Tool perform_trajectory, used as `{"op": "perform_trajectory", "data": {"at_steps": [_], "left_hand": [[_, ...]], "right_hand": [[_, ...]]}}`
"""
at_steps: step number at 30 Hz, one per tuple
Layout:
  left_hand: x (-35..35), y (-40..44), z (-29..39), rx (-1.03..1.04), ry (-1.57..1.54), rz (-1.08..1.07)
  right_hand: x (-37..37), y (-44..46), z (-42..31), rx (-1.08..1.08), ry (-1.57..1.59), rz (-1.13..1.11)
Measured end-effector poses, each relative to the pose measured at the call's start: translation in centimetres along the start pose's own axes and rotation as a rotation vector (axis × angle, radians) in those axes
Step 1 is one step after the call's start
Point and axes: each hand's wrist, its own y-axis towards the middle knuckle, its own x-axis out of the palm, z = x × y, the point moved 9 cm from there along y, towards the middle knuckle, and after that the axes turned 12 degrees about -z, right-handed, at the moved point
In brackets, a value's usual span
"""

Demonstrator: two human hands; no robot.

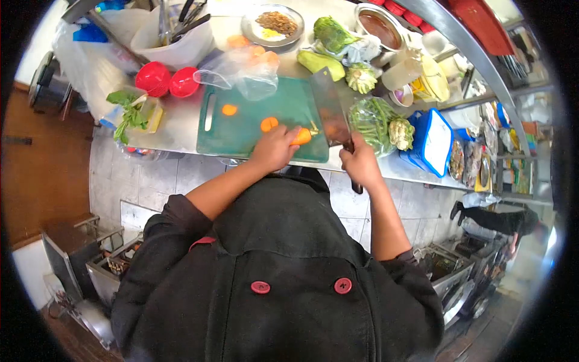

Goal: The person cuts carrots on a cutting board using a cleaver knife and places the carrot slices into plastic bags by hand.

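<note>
Overlapping the cutting board [241, 139]: a plastic bag [247, 72] (red bowls [152, 79] alongside).

Through the head camera I count one left hand [276, 149] and one right hand [363, 163], both bare, along with one cleaver [332, 111], one green cutting board [226, 134], one larger carrot [301, 137] and at least two loose carrot pieces [229, 110]. I make it two red bowls [152, 79], one metal plate [274, 43], one steel pot [357, 20], one white tub [181, 53], two cauliflower-like heads [401, 134], one bag of green beans [368, 119] and one blue container [431, 145]. From my distant seat I also tally two red buttons [260, 287] on one black jacket [283, 326], and one other person [497, 221].
</note>
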Motion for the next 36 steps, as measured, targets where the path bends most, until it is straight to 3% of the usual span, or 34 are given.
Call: {"op": "perform_trajectory", "data": {"at_steps": [2, 4, 6, 24, 28, 32, 35, 36], "left_hand": [[0.7, 1.0, -0.4, 0.061, 0.044, 0.035], [0.9, 1.5, -0.4, 0.124, 0.089, 0.065], [0.9, 1.5, -0.7, 0.116, 0.058, 0.052], [0.7, 1.5, 0.0, 0.154, 0.115, 0.064], [1.3, 1.5, -0.5, 0.13, 0.12, 0.014], [0.0, 0.8, 0.9, 0.158, 0.264, 0.132], [-1.1, 2.0, 1.4, 0.182, 0.076, 0.223], [-1.9, 2.1, -0.6, 0.075, -0.385, 0.281]], "right_hand": [[0.0, -2.7, -1.3, -0.111, -0.226, 0.171], [0.7, -4.4, -1.3, 0.002, -0.195, 0.167], [1.6, -5.4, -1.6, 0.094, -0.231, 0.106], [3.3, -3.3, -3.1, 0.122, -0.415, -0.207], [6.4, 1.0, 0.5, 0.054, -0.426, -0.137], [5.7, 1.7, 0.9, -0.068, -0.315, 0.022], [3.9, 1.3, 0.9, -0.068, -0.174, -0.004], [3.2, 0.6, 1.1, -0.012, -0.126, 0.002]]}}
